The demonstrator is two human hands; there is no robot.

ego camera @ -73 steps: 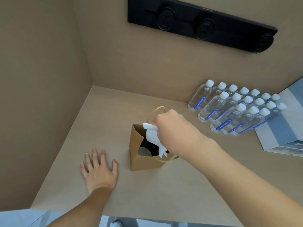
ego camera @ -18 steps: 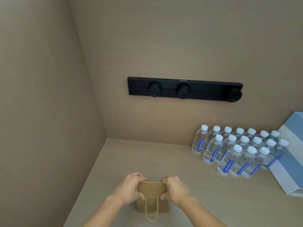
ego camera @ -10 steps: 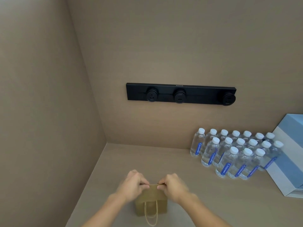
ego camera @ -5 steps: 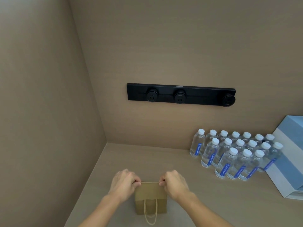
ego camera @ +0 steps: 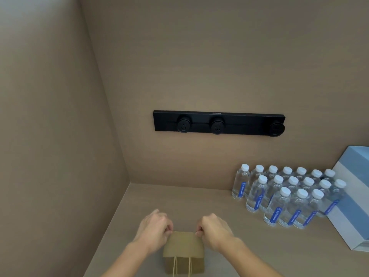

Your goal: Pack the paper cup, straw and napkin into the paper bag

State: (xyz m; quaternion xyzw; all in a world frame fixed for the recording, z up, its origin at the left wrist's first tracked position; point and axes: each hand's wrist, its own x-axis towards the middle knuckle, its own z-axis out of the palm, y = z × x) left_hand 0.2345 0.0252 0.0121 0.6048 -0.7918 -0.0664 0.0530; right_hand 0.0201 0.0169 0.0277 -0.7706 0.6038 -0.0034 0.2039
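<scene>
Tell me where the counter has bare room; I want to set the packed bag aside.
Bare counter lies between the left wall, the back wall and the paper bag. A narrower strip runs from the right hand to the water bottles. The right end is crowded: bottles against a blue-and-white box.

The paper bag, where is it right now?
The paper bag stands low in the middle of the head view, between the left hand and right hand pinching its folded top.

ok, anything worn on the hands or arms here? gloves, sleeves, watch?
Nothing visible. The left hand and right hand are bare, no gloves or rings that show. Both forearms are uncovered down to the frame's bottom edge: no sleeves, watch, bands or markers in view.
</scene>
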